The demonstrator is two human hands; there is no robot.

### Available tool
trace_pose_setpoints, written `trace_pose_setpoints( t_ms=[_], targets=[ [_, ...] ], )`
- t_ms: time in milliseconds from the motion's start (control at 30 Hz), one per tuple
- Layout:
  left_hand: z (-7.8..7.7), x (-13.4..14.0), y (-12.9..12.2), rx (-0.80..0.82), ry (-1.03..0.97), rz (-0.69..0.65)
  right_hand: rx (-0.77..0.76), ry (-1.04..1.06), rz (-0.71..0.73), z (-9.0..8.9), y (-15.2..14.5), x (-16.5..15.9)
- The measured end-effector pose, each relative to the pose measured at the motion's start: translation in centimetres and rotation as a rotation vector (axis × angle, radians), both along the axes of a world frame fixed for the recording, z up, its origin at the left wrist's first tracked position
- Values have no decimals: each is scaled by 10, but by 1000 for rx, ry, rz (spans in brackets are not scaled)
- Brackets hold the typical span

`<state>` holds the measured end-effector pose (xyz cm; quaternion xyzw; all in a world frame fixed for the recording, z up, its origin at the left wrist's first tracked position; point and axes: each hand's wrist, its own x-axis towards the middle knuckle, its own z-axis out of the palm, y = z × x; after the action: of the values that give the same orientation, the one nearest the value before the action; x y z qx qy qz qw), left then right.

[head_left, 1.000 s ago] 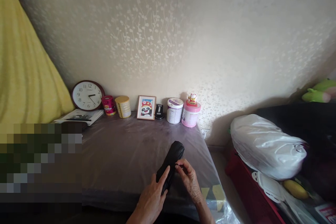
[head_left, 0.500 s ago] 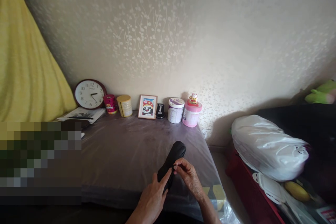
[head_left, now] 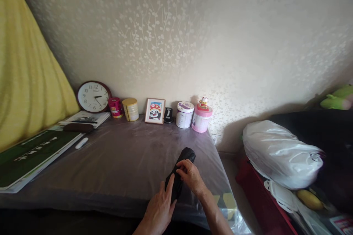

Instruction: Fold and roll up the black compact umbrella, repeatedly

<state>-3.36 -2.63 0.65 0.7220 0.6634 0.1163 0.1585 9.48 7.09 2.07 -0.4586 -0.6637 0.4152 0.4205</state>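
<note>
A folded black umbrella (head_left: 187, 155) lies at a slant over the near right part of the table, its rounded end pointing away from me. My left hand (head_left: 162, 202) wraps round its lower part, the index finger stretched along the cloth and the thumb side partly hidden. Over its middle, my right hand (head_left: 190, 176) is closed in a pinch against the right side of the umbrella. Whether those fingertips hold a strap or a fold of the cloth, I cannot make out.
Along the wall stand a clock (head_left: 93, 97), a red tin (head_left: 115, 108), a yellow tin (head_left: 130, 110), a panda picture frame (head_left: 155, 111) and two tubs (head_left: 184, 115). Left are a green book (head_left: 35, 156) and a dark case (head_left: 78, 128). A white bag (head_left: 281, 154) lies right.
My right hand has moved slightly left and up along the umbrella, its fingers now over the cloth. My left hand keeps its hold. The umbrella has hardly moved.
</note>
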Motion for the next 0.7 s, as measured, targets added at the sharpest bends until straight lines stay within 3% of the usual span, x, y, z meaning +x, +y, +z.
trace_pose_setpoints(
  t_ms=[167, 300, 500, 700],
  targets=[
    [2, -7, -7, -26, -31, 6, -197, 253, -71, -5, 3, 3],
    [5, -12, -12, -82, -26, 17, -140, 284, -130, 1, 5, 7],
    [5, -17, -16, -56, -107, -7, 43, -16, 52, 9, 1, 0],
    [-6, -20, -19, 66, -198, -31, 185, -337, 167, 8, -1, -4]
  ],
)
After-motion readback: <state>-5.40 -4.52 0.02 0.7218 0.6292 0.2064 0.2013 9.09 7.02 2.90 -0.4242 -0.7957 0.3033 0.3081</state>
